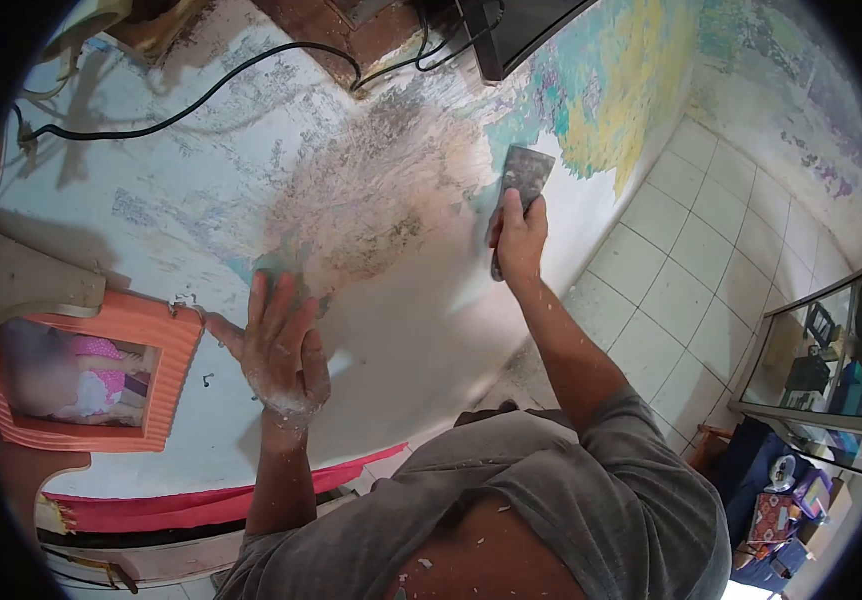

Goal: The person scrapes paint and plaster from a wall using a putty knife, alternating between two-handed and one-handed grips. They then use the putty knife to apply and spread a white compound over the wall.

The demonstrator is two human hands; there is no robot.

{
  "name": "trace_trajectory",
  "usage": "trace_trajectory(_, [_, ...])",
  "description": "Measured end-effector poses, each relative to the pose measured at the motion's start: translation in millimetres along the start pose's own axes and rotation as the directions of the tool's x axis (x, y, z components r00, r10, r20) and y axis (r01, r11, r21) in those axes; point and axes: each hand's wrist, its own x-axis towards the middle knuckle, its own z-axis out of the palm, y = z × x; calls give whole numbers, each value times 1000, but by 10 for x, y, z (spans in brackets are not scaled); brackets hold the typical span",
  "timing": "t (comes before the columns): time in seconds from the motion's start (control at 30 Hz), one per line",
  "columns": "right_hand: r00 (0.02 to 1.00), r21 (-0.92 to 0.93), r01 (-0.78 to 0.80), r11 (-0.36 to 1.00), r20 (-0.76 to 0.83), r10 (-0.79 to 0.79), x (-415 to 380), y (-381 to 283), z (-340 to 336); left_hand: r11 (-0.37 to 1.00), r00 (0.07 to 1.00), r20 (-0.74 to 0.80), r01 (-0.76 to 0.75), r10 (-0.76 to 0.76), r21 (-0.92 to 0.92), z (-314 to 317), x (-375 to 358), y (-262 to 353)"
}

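Flat and spread, my left hand (281,345) presses palm-down on the wall (181,210), fingers apart and holding nothing, dusted white with plaster. Left of that hand an orange frame (176,360) hangs on the wall, touching the surface just beside my thumb, with a picture of pink clothing inside it. Above the frame a black cable (201,98) runs across the wall toward the upper middle. Below the frame a red strip (191,505) lies along the bottom of the wall.

Right of my left hand the wall's paint is scraped away into a wide rough brown patch (371,200), with smooth pale plaster below it. Further right, my right hand (519,238) is closed around the handle of a putty knife (527,172), whose dark blade lies flat against the wall at the edge of the scraped patch. Beyond the blade the wall keeps flaking yellow and teal paint (611,100).

Right of the putty knife the wall meets a white tiled floor (681,280). At the far right, well apart from the wall, a mirror (831,350) leans in its frame, with cluttered items below it.
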Motion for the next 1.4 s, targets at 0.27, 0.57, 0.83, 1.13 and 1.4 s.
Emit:
trace_trajectory(0.27, [980,5,-193,981,48,192,-93,72,-107,997,997,57,-63,60,49,94,-95,-72])
trace_trajectory(0.57, [995,-1,-99,995,15,99,-148,239,-99,990,997,53,-54,47,131,110,-86,-54])
trace_trajectory(0.83, [977,-86,-160,983,129,170,-309,203,-128,991,997,40,-69,65,114,138,-60,-51])
trace_trajectory(1.13, [975,-174,-114,978,169,144,-366,306,-145,988,995,20,-104,102,114,143,-42,-53])
trace_trajectory(1.4, [946,-226,120,967,322,-42,-509,362,-177,989,993,0,-115,115,94,139,-7,-29])
